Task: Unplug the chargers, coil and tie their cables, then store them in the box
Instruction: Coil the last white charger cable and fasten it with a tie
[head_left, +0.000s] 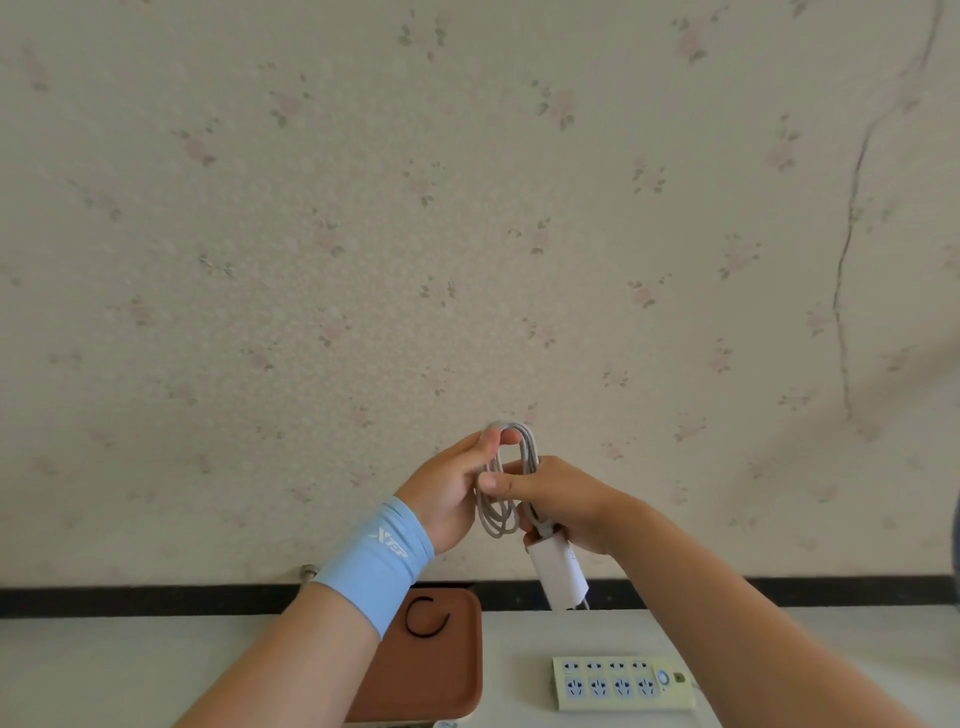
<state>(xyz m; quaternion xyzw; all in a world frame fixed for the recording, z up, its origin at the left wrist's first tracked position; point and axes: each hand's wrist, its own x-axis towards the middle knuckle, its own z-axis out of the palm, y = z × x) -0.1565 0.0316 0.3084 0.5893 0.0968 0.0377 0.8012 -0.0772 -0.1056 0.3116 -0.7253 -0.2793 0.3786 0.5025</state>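
Observation:
Both hands are raised in front of the wall. My left hand (451, 488) pinches the top of a grey coiled cable (500, 519), its fingers curled round the loops. My right hand (558, 501) grips the same coil from the right, thumb pressed across the strands. A white charger block (561, 574) hangs from the cable just below my right hand. On the table below lies a brown tray (457, 670) with a black tie (427, 618) curved on it. A pale power strip (621, 682) with several empty sockets lies to the tray's right.
The white table top (104, 670) runs along a floral wallpapered wall with a black strip (156, 600) at its base. A light blue wristband (376, 558) is on my left forearm, which hides part of the tray.

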